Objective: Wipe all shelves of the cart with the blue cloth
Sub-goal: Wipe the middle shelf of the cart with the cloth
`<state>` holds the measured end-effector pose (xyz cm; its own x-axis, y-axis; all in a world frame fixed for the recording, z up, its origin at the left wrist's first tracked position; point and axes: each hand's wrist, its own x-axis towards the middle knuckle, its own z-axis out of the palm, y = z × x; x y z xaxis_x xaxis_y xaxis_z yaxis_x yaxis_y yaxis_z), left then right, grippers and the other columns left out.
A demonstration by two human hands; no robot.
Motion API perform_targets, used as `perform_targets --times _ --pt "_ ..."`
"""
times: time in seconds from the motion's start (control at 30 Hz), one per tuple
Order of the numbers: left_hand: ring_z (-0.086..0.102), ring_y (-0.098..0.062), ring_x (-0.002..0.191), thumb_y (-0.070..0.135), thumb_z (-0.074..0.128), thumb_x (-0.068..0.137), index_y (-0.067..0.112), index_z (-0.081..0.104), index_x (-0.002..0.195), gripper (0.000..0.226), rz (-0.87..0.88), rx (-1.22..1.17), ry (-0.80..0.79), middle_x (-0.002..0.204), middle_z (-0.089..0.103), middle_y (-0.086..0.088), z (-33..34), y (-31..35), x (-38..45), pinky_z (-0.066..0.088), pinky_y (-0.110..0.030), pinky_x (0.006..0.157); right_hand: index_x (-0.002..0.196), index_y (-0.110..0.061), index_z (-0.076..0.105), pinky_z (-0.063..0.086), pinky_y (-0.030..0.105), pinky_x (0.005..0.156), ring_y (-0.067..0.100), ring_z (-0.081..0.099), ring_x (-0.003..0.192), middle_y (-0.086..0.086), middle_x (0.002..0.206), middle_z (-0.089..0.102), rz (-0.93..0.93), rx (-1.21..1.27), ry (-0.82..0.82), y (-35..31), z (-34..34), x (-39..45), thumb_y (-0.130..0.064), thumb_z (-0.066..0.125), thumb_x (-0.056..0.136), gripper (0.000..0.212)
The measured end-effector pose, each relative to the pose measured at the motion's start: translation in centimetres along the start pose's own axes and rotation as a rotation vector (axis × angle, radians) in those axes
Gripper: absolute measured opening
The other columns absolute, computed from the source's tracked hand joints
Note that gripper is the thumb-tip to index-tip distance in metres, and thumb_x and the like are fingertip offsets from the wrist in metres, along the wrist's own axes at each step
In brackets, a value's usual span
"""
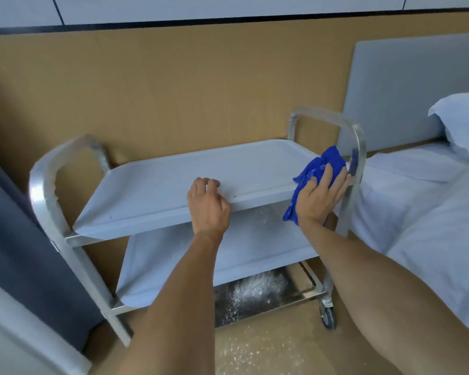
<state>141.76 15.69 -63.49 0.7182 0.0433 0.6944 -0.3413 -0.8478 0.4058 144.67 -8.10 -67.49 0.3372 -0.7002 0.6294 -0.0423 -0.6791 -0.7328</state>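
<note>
A metal cart with grey shelves stands against the tan wall. Its top shelf looks clean. The middle shelf carries white powder, and more lies on the dark bottom shelf. My right hand presses the crumpled blue cloth onto the top shelf's front right corner, by the right handle post. My left hand grips the front rim of the top shelf near its middle, fingers curled over the edge.
A bed with white sheets and a pillow sits close on the cart's right. A dark grey panel stands at the left. White powder is scattered on the floor in front of the cart.
</note>
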Motion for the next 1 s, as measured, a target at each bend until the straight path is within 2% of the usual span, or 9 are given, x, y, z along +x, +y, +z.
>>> perform_targets --times 0.13,0.3,0.47,0.53,0.6,0.7,0.83,0.9,1.0 --pt "0.046 -0.037 0.116 0.003 0.035 0.072 0.000 0.058 0.116 0.049 -0.027 -0.114 -0.081 0.116 0.053 -0.015 -2.3 0.0 -0.8 0.037 -0.044 0.101 0.141 -0.009 0.047 0.025 0.050 0.116 0.038 0.027 0.143 0.020 0.154 0.032 -0.238 -0.013 -0.119 -4.6 -0.3 -7.0 -0.025 0.039 0.101 0.044" --pt "0.043 -0.040 0.124 -0.002 0.046 0.067 0.003 0.055 0.117 0.051 -0.142 0.143 0.087 0.132 0.048 -0.021 -7.0 -4.9 -4.1 0.033 -0.048 0.105 0.147 -0.012 0.041 0.020 0.052 0.116 0.040 0.025 0.144 0.021 0.156 0.029 -0.559 -0.087 -0.351 -11.3 -0.6 -15.4 -0.032 0.037 0.101 0.051" --pt "0.029 -0.035 0.138 0.000 0.054 0.082 0.011 0.036 0.140 0.062 -0.690 0.172 0.336 0.156 0.019 -0.017 -13.3 -11.9 -4.7 0.028 -0.045 0.112 0.141 -0.016 0.047 0.028 0.052 0.112 0.038 0.038 0.136 0.019 0.148 0.042 -0.806 -0.145 -0.495 -18.3 -0.2 -20.4 -0.036 0.040 0.096 0.050" --pt "0.031 -0.034 0.139 0.008 0.046 0.092 0.009 0.035 0.142 0.051 -0.899 0.059 0.368 0.154 0.027 -0.017 -15.4 -14.9 -4.4 0.033 -0.044 0.109 0.139 -0.016 0.049 0.030 0.051 0.110 0.036 0.042 0.132 0.016 0.146 0.045 -0.896 -0.139 -0.554 -21.1 0.0 -22.3 -0.036 0.040 0.095 0.048" --pt "0.051 -0.033 0.121 0.014 0.038 0.098 0.009 0.049 0.132 0.036 -1.003 -0.086 0.360 0.136 0.053 -0.014 -16.6 -17.4 -4.3 0.042 -0.041 0.097 0.133 -0.017 0.051 0.033 0.049 0.107 0.033 0.045 0.125 0.013 0.140 0.048 -0.956 -0.118 -0.616 -24.0 0.3 -24.2 -0.033 0.040 0.095 0.043" --pt "0.059 -0.024 0.088 0.020 0.034 0.099 0.013 0.061 0.115 0.032 -0.898 -0.154 0.325 0.105 0.068 -0.008 -17.0 -18.8 -4.9 0.047 -0.035 0.081 0.121 -0.018 0.056 0.039 0.041 0.094 0.028 0.053 0.110 0.004 0.123 0.056 -0.997 -0.106 -0.754 -28.5 1.6 -24.6 -0.025 0.039 0.095 0.032" --pt "0.060 -0.025 0.085 0.028 0.039 0.092 0.020 0.057 0.109 0.026 -0.816 -0.204 0.316 0.095 0.067 -0.002 -16.3 -20.1 -5.8 0.050 -0.038 0.077 0.132 -0.020 0.050 0.041 0.042 0.095 0.029 0.049 0.121 0.005 0.137 0.050 -0.836 -0.089 -1.146 -33.1 5.2 -22.5 -0.021 0.032 0.099 0.038" --pt "0.061 -0.018 0.081 0.030 0.042 0.094 0.025 0.058 0.107 0.021 -0.719 -0.250 0.299 0.088 0.066 0.007 -16.5 -20.8 -6.2 0.050 -0.031 0.071 0.137 -0.023 0.048 0.039 0.042 0.099 0.030 0.046 0.125 0.006 0.142 0.046 -0.842 -0.125 -1.159 -33.8 6.0 -22.8 -0.023 0.032 0.099 0.042" --pt "0.060 -0.012 0.080 0.036 0.043 0.099 0.026 0.059 0.106 0.020 -0.683 -0.237 0.232 0.087 0.065 0.012 -16.9 -22.1 -6.7 0.048 -0.024 0.067 0.127 -0.022 0.057 0.042 0.041 0.092 0.030 0.051 0.112 0.006 0.130 0.055 -0.931 -0.096 -0.988 -33.1 5.0 -24.2 -0.030 0.036 0.097 0.038"
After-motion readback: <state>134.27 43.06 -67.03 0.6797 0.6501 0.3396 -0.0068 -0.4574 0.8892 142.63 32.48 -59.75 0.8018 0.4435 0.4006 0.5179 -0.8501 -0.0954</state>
